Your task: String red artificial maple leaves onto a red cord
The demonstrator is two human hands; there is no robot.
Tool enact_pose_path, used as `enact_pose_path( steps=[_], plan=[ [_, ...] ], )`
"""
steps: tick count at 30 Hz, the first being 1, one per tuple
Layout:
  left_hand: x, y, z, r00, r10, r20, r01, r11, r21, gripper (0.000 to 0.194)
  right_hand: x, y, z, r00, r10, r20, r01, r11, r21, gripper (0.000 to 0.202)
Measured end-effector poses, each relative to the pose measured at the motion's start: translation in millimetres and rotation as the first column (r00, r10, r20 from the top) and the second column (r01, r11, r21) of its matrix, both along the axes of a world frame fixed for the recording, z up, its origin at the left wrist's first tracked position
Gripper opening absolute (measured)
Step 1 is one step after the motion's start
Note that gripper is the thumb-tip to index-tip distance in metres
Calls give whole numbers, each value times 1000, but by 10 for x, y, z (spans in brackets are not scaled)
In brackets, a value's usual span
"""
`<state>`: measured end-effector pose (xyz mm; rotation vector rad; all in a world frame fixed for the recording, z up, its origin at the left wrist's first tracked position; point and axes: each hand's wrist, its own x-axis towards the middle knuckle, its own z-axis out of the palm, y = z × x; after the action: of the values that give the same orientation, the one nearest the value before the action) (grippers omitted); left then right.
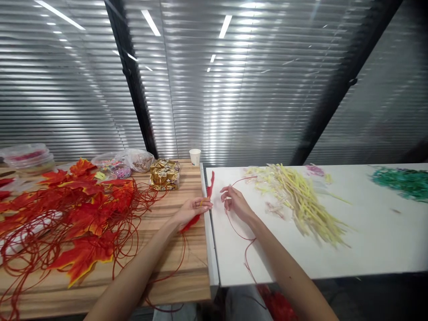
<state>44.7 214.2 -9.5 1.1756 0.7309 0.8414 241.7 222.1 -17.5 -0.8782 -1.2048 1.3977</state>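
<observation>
My left hand is closed on a narrow red strip above the seam between the wooden table and the white table. One end of the strip sticks up past my fingers, the other slants down below them. Just to the right, over the white table, my right hand has its fingers curled. A thin red cord runs by its fingers and loops down to the table's front edge; whether the fingertips pinch it is too small to tell. More red cord hangs below my left hand.
Red maple leaves and tangled cords cover the wooden table at left. Behind are a gold packet, plastic bags and a paper cup. Yellow stems and green pieces lie on the white table.
</observation>
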Motion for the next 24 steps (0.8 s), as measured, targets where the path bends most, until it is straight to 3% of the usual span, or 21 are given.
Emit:
enact_pose_path(
  steps=[6,11,15,20,24],
  plan=[
    [104,-15,-53,998,40,44,-38,998,-52,42,-28,16,-46,980,117,-161,-130,989,-76,38],
    [206,-107,-91,997,80,20,-79,997,-21,39,-56,14,-60,964,134,-231,-159,983,-92,34],
    [211,-143,-105,998,56,-41,-55,998,5,34,-71,10,-45,963,141,-230,-167,981,-101,35],
    [205,-166,-60,989,114,-96,-110,993,38,29,-75,-15,-2,962,144,-233,-164,984,-70,34],
    [210,-174,-23,989,124,-77,-122,992,29,29,-69,-41,-15,984,153,-88,-155,988,-16,31]
  ],
)
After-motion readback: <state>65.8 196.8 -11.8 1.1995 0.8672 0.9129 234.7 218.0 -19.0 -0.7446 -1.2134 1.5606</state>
